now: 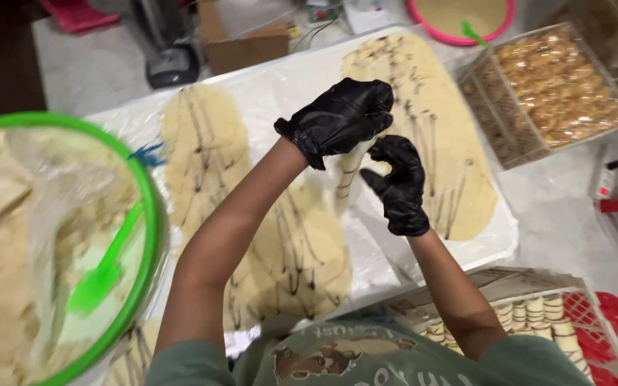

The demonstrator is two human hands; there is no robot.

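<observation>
A: Status?
B: Left hand (341,118) and right hand (397,184) are curling narrow around a striped dough strip (348,168), dangling between fingertips above the board (466,246)
A: Next?
B: Probably rolling it tighter, needing an even pinch

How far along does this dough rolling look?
Done: several striped rolls stand in the crate at lower right. In hand: the left hand and right hand, both in black gloves, hold a strip of striped dough between them. Left: two long dough sheets lie flat on the table.
</observation>
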